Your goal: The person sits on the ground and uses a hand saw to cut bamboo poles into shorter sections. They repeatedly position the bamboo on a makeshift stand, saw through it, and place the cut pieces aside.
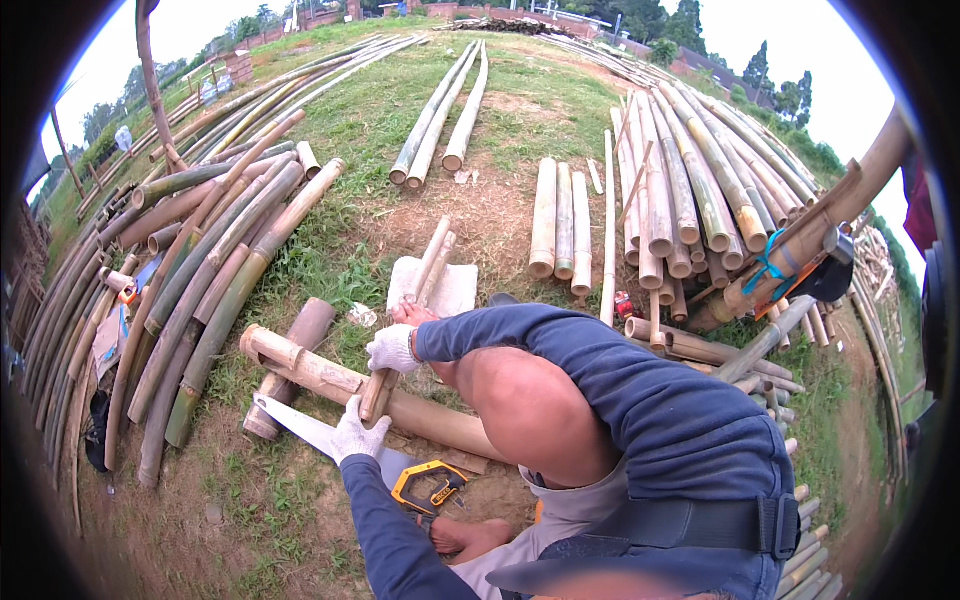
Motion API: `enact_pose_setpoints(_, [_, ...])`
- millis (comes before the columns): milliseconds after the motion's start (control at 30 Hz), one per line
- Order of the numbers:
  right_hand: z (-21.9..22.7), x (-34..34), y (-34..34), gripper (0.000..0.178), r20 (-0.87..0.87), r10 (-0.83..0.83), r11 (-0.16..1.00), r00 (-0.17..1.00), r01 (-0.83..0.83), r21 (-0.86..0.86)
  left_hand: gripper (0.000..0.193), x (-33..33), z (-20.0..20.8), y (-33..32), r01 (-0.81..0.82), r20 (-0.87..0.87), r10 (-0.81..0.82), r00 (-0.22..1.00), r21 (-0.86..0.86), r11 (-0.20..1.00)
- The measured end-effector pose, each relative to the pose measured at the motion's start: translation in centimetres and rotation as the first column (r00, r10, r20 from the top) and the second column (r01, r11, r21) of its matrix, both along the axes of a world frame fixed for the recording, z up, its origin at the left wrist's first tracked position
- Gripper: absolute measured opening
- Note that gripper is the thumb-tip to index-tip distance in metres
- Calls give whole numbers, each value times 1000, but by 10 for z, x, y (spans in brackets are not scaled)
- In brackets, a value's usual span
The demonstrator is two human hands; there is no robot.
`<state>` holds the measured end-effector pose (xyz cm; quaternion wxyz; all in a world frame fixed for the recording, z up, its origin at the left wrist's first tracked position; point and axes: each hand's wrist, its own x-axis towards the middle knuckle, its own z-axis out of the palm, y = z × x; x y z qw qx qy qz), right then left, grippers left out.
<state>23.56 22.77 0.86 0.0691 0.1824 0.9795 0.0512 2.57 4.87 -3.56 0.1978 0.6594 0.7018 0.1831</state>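
White-gloved left hand [360,432]: narrow grip, thumb and fingers closed about the near end of a short bamboo piece [378,393], left of the frame's centre; holding the thumb along the side, clear of the cut rim, would guard against splinters.
White-gloved right hand [393,350]: grip closed over the same piece, just above the left hand in the frame; firm pressure straight down should suit it better than squeezing.
Short bamboo piece: lies crosswise over a thick bamboo pole [435,418]; round on round tends to roll, so two well-spread contacts seem wise.
Pale bamboo sticks [436,258]: reach up over a white pad [457,290] beyond the right hand; whether they join the held piece, I cannot tell.
Bare foot [417,312]: beside the right hand, near the sticks; even weight there would help stop twisting.
Thick pole: slants from centre left toward the knee [530,400], near a stubby log [305,328]; best checked for wobble.
Yellow-and-black saw handle [447,492]: below the left hand, its bare blade [305,427] running to the left; the left wrist should stay well off the teeth.
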Motion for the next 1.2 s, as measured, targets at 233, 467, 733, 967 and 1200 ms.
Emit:
enact_pose_setpoints(233, [14,-2,-8,23,101,-184,983,978,182,24,89,4,3,2,2,10,-2,1000,25,1000])
enact_pose_setpoints(467, [59,37,-3,43,-133,85,964,988,-115,-238,86,-3,3,-3,-48,-29,49,998,18,999])
enact_pose_setpoints(733, [195,113,-71,41,-76,140,822,987,-159,-547,100,-9,5,0,5,-38,-5,999,-8,1000])
enact_pose_setpoints(967, [43,42,-183,58,163,322,611,933,-73,-788,104,-61,-3,-19,-134,213,157,964,-119,984])
enact_pose_setpoints(1200, [-130,-9,-274,42,-93,-321,900,942,273,-341,67,-134,51,-84,-470,234,432,871,139,872])
